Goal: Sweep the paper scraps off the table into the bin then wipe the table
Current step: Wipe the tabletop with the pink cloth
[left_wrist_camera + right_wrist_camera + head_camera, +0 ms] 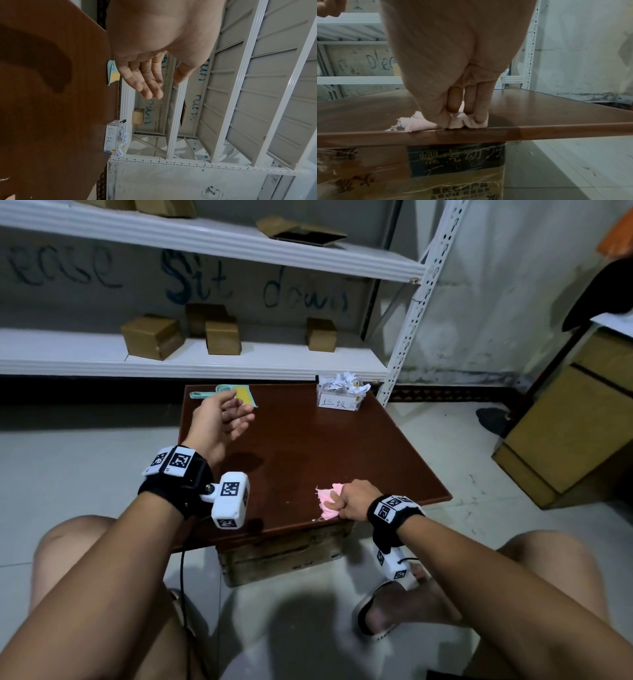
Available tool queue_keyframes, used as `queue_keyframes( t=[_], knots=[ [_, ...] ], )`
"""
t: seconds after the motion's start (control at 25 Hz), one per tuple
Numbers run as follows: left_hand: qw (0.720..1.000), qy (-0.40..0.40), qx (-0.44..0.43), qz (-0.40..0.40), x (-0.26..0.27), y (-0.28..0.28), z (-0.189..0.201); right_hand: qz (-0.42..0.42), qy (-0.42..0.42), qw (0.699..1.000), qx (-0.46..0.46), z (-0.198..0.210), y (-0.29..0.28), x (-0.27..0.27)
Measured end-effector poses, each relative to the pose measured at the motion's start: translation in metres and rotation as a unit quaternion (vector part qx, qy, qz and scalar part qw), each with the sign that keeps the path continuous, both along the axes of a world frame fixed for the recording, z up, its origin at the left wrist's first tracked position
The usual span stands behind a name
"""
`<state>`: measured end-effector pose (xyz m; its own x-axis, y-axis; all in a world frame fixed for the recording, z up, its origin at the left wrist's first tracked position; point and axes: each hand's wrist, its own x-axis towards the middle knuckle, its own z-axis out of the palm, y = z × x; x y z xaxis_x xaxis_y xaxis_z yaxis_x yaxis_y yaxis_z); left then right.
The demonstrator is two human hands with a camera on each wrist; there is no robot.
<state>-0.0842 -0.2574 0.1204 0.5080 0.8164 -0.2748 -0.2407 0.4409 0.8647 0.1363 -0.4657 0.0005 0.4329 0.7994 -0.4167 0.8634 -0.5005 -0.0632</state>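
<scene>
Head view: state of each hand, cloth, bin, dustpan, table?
left hand: open, raised over the table, holding nothing
right hand: grips the cloth
pink cloth: bunched, at near table edge
bin: upright, holds paper scraps
dustpan: lying at far-left corner
table: no scraps visible

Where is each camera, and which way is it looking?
Head: worn up high, looking down at the dark brown wooden table; both forearms, the left hand, the right hand and the knees show.
Left wrist: looks along the open left hand toward the white metal shelves.
Right wrist: sits at the table's near edge; its fingers grip the crumpled pink cloth.
Shared: all three show the clear bin of paper scraps.
</scene>
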Motion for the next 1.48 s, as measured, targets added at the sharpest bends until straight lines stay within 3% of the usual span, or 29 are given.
queue_keyframes(
  t=[0.36,0.76,1.2,1.48],
  knots=[
    [1.000,-0.019,0.022,-0.004,0.001,-0.010,0.003,0.034,-0.006,0.999,0.011,0.000,-0.012,0.006],
    [0.999,-0.005,0.036,-0.025,0.011,-0.028,0.009,0.002,0.015,0.999,0.034,-0.008,-0.015,0.016],
    [0.997,-0.016,0.072,0.000,-0.006,-0.006,0.045,0.012,-0.044,0.999,0.023,0.003,0.015,0.029],
    [0.994,-0.050,0.092,0.022,-0.026,0.001,0.063,-0.001,-0.060,0.998,0.028,-0.004,0.068,0.056]
  ],
)
